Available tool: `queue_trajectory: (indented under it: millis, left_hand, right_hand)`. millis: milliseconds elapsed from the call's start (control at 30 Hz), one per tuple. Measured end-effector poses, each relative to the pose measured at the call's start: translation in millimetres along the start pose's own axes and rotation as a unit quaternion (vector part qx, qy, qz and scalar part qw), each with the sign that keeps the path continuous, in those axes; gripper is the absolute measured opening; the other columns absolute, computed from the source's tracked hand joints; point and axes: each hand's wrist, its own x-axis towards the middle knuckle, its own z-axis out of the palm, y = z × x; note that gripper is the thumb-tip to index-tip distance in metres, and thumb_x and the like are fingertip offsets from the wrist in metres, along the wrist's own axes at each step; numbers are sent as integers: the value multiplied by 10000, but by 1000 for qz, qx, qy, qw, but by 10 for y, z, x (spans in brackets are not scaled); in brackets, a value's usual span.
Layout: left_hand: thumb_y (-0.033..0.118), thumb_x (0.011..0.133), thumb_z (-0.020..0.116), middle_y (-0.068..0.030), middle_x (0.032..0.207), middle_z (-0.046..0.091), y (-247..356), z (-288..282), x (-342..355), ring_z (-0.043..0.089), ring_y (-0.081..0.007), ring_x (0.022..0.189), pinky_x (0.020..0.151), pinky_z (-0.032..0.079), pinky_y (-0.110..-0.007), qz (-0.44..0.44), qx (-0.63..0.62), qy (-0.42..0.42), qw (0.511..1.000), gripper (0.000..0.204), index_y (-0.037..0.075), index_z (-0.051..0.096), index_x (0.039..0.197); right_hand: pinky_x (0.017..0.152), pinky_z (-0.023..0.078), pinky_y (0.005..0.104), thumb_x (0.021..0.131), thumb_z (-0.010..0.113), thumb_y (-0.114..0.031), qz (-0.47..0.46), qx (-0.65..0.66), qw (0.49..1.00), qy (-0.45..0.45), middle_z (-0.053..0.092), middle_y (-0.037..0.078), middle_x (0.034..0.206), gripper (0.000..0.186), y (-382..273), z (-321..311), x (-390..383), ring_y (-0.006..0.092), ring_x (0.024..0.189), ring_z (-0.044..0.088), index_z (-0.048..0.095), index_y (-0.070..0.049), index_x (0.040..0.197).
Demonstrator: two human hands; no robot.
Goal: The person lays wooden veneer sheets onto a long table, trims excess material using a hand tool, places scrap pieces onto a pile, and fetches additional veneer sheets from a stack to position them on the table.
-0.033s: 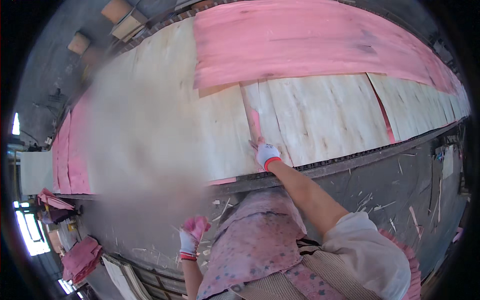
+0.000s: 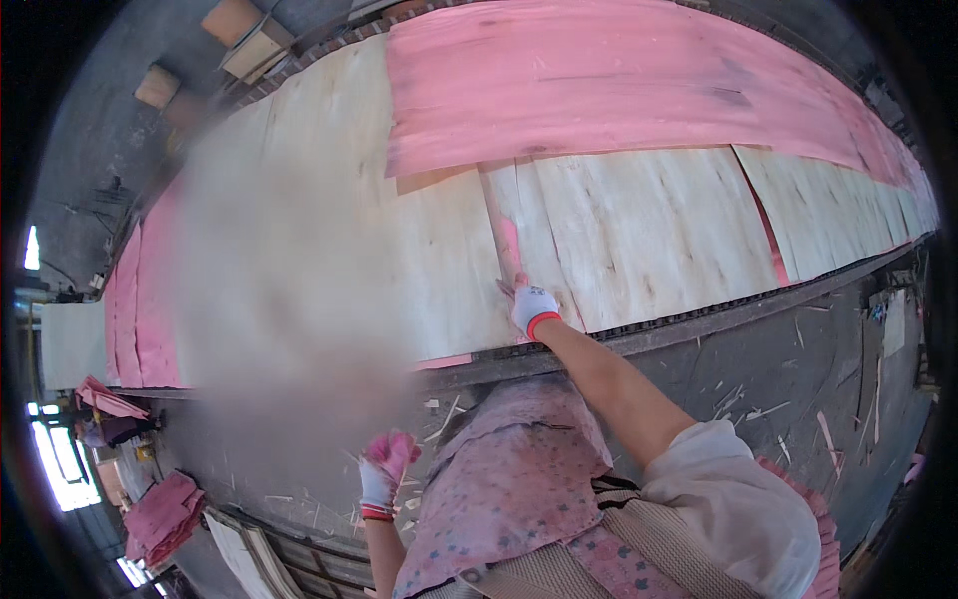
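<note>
My right hand (image 2: 532, 307), in a white glove with a red cuff, reaches forward onto the pale veneer sheets (image 2: 649, 230). Its fingers are stretched apart and touch the surface at the lower end of a narrow gap (image 2: 511, 240), where pink shows through beside a thin pale strip (image 2: 537, 220). My left hand (image 2: 384, 471), gloved in white with pink fingers, hangs low beside my apron, away from the sheets. Its fingers are curled; whatever they may hold is too small to make out. A large pink sheet (image 2: 579, 85) overlaps the far part of the pale veneer.
A dark table edge (image 2: 659, 344) runs along the near side of the layers. Wood scraps (image 2: 733, 399) litter the grey floor. At lower left lie folded pink sheets (image 2: 165, 519) and leaning boards (image 2: 249, 554). A grey blur hides part of the left side.
The fingers of my left hand have shifted very slightly. My right hand and the sheets look the same.
</note>
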Motion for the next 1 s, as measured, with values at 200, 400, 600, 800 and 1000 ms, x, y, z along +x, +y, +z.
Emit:
queue_trajectory:
  millis: [200,400,600,800,1000]
  left_hand:
    - [247,866,631,-70,749,629,-129,-56,-34,594,-160,626,608,508,-308,42,-68,16,997,256,-5,618,824]
    - [232,857,648,-63,752,610,-31,-11,-41,600,-179,671,634,514,-328,79,-141,1,987,243,-2,602,810]
    - [264,871,615,-67,764,604,-49,3,23,596,-187,674,643,504,-324,82,-126,6,989,267,1,600,827]
    - [249,954,479,-76,822,631,414,208,318,613,-176,687,578,510,-307,149,38,-53,987,277,1,595,913]
    - [329,934,518,-63,787,628,688,369,541,581,-118,617,516,482,-282,327,201,7,923,369,-29,592,985]
  right_hand:
    - [805,503,436,804,496,-163,-27,-62,994,-86,625,273,1004,432,-108,-280,79,396,968,616,501,37,1187]
    - [548,517,395,710,571,-92,71,171,941,-283,670,171,760,137,351,-203,702,261,594,653,660,-24,632]
    - [427,473,283,801,591,-138,115,544,819,-141,620,97,733,321,364,-800,60,158,511,579,516,-75,1106]
    - [574,484,236,814,663,-203,-224,497,782,-303,637,50,878,490,-604,-608,-986,93,683,587,476,-39,1236]
    - [644,482,388,672,712,-374,-285,344,860,-248,661,131,818,416,-1348,-894,-1524,282,721,635,642,-81,959]
